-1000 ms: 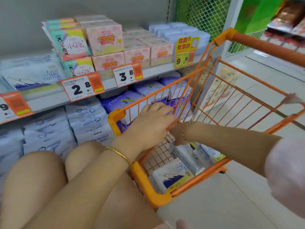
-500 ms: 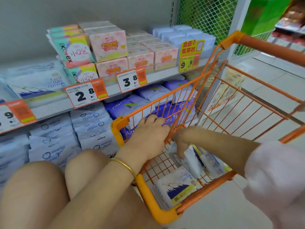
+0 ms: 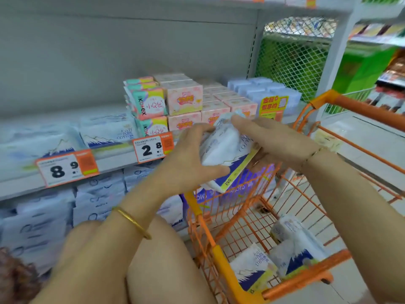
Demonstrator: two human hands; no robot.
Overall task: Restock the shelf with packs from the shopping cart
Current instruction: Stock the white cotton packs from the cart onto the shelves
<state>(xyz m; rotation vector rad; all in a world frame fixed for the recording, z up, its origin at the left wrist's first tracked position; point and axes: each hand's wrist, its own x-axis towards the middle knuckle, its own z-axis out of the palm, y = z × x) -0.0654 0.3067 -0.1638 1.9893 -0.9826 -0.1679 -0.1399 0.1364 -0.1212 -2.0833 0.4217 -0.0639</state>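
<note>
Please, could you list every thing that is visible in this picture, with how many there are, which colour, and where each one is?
held pack: one, white with blue and yellow, between both hands above the cart
packs in cart: at least two, white and blue, on the cart floor
shopping cart: one, orange, right
shelf: one, grey, left and centre
white packs: several, white and blue, shelf left
Kotex packs: several, teal and pink, shelf centre
pink boxes: several, pink, right of the Kotex packs
price tags: two, orange and white, this shelf's edge
bracelet: one, gold, left wrist
left hand: grips the held pack's left side
right hand: holds its right side
</note>
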